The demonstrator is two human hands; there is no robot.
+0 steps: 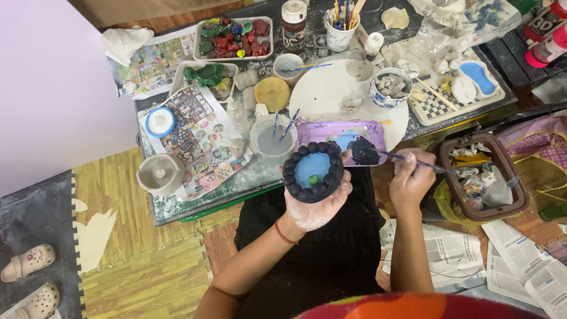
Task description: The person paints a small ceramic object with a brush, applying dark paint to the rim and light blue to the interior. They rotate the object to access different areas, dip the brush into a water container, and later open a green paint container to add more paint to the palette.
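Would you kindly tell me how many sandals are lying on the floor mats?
2. One pale sandal lies on the dark mat at the lower left edge; the other sandal lies just below it in the corner, partly cut off by the frame.

Single head-worn view, looking steeply down.
Faces forward over lap and both hands onto cluttered low table [177, 207]; close range at hands, floor mats [118, 260] at frame's left edge.
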